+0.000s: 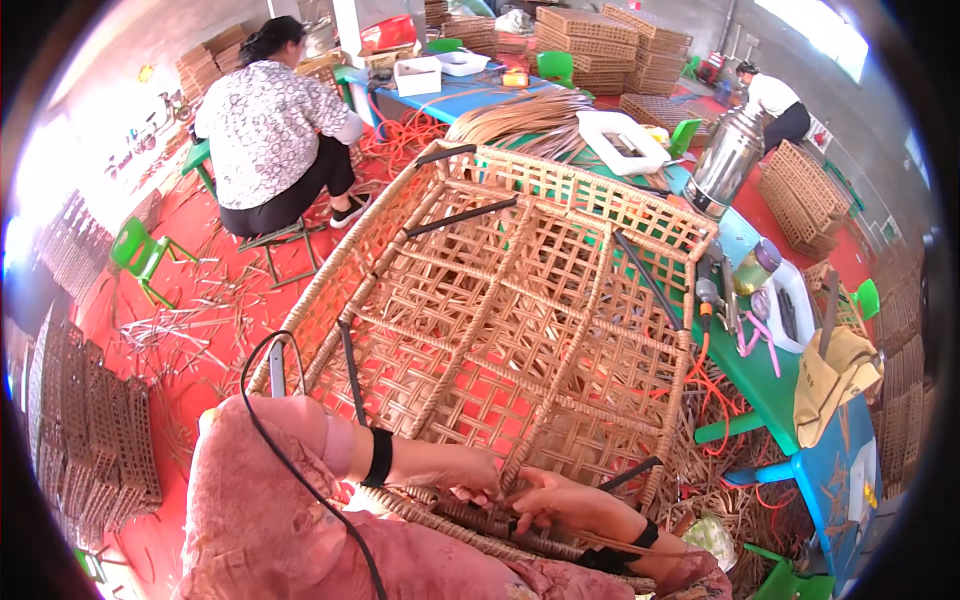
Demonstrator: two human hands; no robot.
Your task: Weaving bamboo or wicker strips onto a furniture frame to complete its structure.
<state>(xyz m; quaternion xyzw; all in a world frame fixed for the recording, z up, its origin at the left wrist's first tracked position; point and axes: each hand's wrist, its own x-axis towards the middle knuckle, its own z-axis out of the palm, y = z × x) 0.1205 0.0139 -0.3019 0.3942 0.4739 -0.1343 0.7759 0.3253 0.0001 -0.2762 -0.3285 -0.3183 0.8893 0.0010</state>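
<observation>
A large rectangular wicker basket (497, 290) of tan weave tilts across my lap, its inside divided by thick wrapped ribs. Several dark strips stick out along its edges. At the near rim, my left hand (468, 474) has its fingers curled down against the weave; what they grip is hidden. Close beside it, my right hand (562, 500) bends its fingers over the same rim. A thin wicker strand (625, 545) trails from under the right hand past its wrist. Both wrists wear black bands. A black cable (300, 470) loops over my left arm.
A green bench (765, 395) at right carries a power tool (708, 285), a jar, a metal flask (725, 160) and a white tray (795, 310). One person (270, 135) sits at far left; another (775, 105) is at far right. Stacked wicker panels (85, 430) stand left. Scraps litter the red floor.
</observation>
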